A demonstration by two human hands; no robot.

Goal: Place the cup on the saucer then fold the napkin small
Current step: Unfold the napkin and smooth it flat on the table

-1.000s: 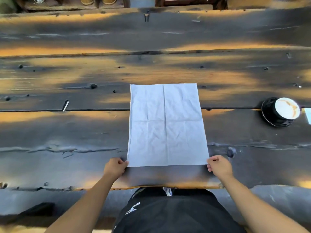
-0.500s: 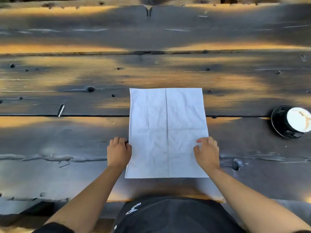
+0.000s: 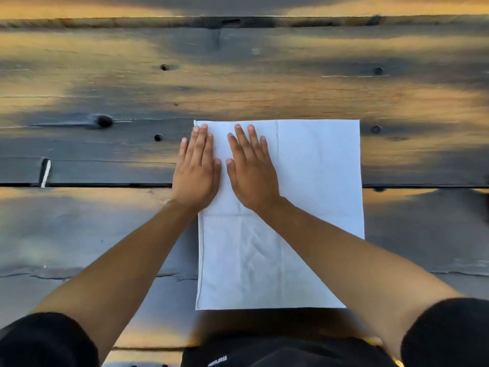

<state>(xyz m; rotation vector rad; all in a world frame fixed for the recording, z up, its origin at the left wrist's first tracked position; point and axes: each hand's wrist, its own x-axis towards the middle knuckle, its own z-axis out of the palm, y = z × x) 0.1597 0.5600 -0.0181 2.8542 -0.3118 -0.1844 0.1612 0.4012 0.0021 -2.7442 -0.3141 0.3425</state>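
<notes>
Your white napkin (image 3: pixel 304 207) lies flat on the dark wooden table (image 3: pixel 105 234), right in front of you. Its near edge sits close to the table edge by your body. Its far edge is straight and lies past the long crack that runs across the table. The cloth has soft wrinkles and a few fold lines in it.

Both of your hands are on the far left part of the napkin. Your left hand (image 3: pixel 197 170) lies flat with the palm down and the fingers straight and close together. It sits on the napkin's left edge, so part of the hand is on the cloth and part is over the wood. The fingertips (image 3: pixel 203 127) reach almost to the far left corner. Your right hand (image 3: pixel 251 170) is also flat, palm down, with the fingers spread a little. It rests fully on the cloth, just beside your left hand. The two thumbs are near each other but do not touch. Neither hand is holding anything; both are open and pressed on the napkin.

Your right arm crosses over the middle of the napkin. The cup and saucer cannot be seen here.
</notes>
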